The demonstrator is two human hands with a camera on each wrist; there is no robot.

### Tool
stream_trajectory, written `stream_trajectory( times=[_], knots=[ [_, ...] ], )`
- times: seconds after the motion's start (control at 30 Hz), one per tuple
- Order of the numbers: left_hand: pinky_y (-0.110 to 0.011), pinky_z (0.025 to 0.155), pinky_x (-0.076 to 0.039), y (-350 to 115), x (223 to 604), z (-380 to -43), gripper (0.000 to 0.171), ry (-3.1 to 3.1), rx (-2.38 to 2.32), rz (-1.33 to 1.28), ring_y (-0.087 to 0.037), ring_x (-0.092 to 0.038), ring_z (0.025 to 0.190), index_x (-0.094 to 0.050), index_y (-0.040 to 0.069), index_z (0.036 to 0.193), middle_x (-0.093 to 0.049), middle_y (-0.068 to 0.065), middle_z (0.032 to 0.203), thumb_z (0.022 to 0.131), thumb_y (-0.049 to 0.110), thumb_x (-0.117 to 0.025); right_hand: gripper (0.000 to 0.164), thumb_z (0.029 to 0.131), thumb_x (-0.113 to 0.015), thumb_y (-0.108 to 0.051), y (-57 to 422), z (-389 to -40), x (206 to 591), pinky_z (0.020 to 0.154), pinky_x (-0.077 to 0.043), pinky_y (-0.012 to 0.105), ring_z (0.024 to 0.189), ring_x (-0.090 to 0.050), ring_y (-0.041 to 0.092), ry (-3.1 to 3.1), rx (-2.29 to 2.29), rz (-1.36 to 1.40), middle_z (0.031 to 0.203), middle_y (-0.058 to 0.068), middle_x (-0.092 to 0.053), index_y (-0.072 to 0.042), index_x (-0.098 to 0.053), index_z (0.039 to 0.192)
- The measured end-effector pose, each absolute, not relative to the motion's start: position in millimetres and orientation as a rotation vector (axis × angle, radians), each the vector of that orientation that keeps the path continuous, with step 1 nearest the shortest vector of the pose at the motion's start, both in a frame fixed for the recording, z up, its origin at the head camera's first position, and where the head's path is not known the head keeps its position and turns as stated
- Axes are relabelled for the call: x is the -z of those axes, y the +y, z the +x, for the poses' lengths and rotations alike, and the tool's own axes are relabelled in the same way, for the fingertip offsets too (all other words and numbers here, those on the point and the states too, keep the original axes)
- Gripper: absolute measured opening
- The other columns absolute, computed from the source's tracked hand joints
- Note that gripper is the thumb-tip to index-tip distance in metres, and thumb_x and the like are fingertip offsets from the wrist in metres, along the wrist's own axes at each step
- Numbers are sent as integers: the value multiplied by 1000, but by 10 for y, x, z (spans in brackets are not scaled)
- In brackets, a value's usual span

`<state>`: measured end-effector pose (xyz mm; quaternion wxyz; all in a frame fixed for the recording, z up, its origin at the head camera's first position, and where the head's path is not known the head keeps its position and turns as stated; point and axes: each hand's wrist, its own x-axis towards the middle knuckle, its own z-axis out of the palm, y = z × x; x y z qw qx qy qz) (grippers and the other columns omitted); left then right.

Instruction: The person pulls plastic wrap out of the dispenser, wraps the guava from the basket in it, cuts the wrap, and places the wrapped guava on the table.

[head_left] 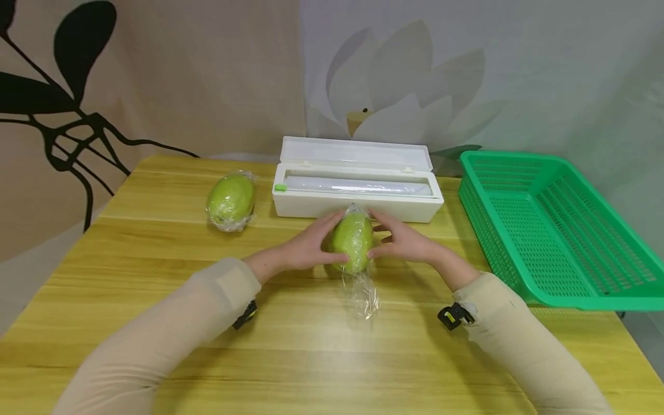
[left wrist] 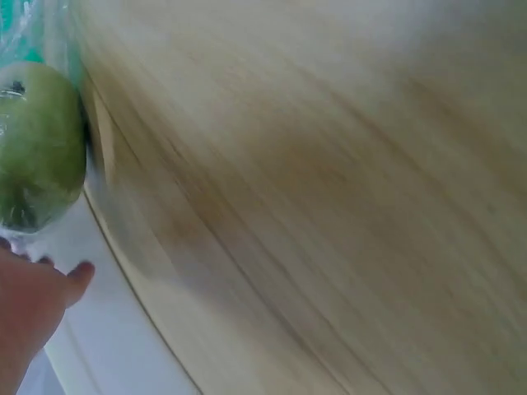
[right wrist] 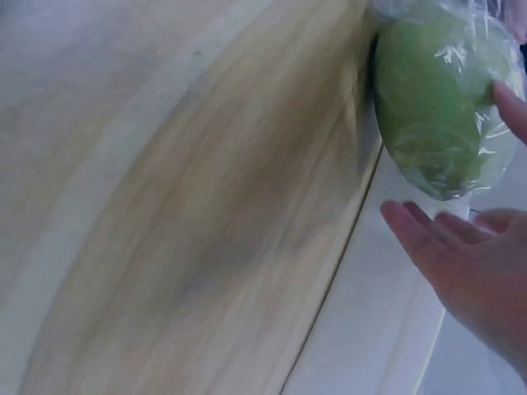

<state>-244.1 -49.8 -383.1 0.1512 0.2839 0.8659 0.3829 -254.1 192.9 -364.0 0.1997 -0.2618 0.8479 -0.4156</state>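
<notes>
A green mango in clear plastic wrap is between my two hands at the middle of the table. My left hand curves round its left side, thumb across the front and fingers at the top. From the right, my right hand holds it with thumb and forefinger at its edge; the other fingers stand slightly off the fruit. A loose tail of plastic wrap trails from the near end. Another wrapped mango lies to the left.
Just behind my hands stands a white cling-film box, lid raised, with a film roll and a small green slider. On the right is a green plastic basket. A printed cloth backdrop borders the wooden table's far edge.
</notes>
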Motion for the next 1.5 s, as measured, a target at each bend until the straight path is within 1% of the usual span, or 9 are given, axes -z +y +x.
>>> stream_trajectory(
  times=[0.13, 0.3, 0.47, 0.63, 0.77, 1.0, 1.07, 1.2, 1.5],
  knots=[
    [-56, 114, -15, -544, 3803, -2384, 97, 2622, -970, 916, -30, -6, 145, -8, 14, 151, -1, -7, 159, 81, 46, -67, 83, 88, -64, -20, 2019, -2450, 3605, 105, -37, 55, 133, -32, 44, 2427, 1130, -736, 153, 22, -18, -5, -10, 150],
    [-50, 112, -28, -616, 3788, -2282, 84, 2830, -610, 1443, -30, -33, 135, -35, 9, 142, -32, -13, 148, 75, 42, -74, 61, 88, -64, -16, 2142, -2325, 3595, 96, -46, 50, 121, -46, 41, 2487, 1040, -743, 139, 25, -40, 2, -35, 138],
    [-37, 101, -43, -627, 3838, -2197, 58, 2818, -233, 1954, -22, -51, 113, -53, 12, 124, -53, -8, 124, 77, 40, -72, 33, 86, -66, -19, 2168, -2224, 3639, 81, -53, 32, 92, -61, 22, 2422, 888, -794, 102, 12, -64, 0, -59, 112],
    [-28, 88, -49, -605, 3927, -2164, 41, 2744, -171, 2167, -15, -54, 99, -59, 13, 111, -58, -1, 107, 78, 35, -72, 25, 87, -63, -32, 2062, -2120, 3700, 66, -52, 21, 72, -60, 12, 2286, 790, -819, 81, 0, -68, -9, -68, 95],
    [-25, 83, -49, -579, 3992, -2165, 33, 2747, -173, 2241, -13, -54, 94, -62, 14, 104, -59, 0, 103, 78, 31, -72, 18, 88, -63, -26, 2003, -2086, 3751, 56, -48, 19, 61, -54, 10, 2254, 808, -832, 73, 2, -66, -9, -69, 90],
    [-20, 76, -46, -561, 4075, -2178, 6, 2764, -98, 2292, -10, -48, 85, -66, 15, 90, -57, 3, 92, 86, 18, -63, 11, 90, -58, -15, 2047, -2092, 3749, 63, -49, 21, 69, -55, 10, 2380, 834, -869, 77, 4, -63, -6, -64, 86],
    [-20, 76, -47, -567, 4084, -2179, 4, 2768, -149, 2284, -10, -49, 85, -66, 14, 88, -57, 2, 92, 86, 16, -62, 5, 85, -63, -9, 2057, -2076, 3757, 66, -51, 21, 74, -56, 11, 2466, 847, -918, 81, 4, -64, -6, -63, 89],
    [-21, 78, -49, -584, 4087, -2181, 3, 2773, -308, 2281, -11, -53, 85, -66, 12, 84, -59, 1, 91, 84, 15, -66, 25, 75, -72, -5, 2047, -2032, 3796, 69, -52, 24, 81, -57, 14, 2571, 863, -1076, 90, 4, -63, -8, -62, 98],
    [-20, 77, -50, -602, 4079, -2174, 5, 2727, -422, 2239, -11, -55, 83, -64, 11, 81, -60, 1, 90, 81, 14, -69, 25, 76, -74, -15, 1951, -1976, 3932, 87, -53, 27, 94, -61, 12, 2636, 619, -1479, 105, 0, -62, -13, -66, 99]
  ],
)
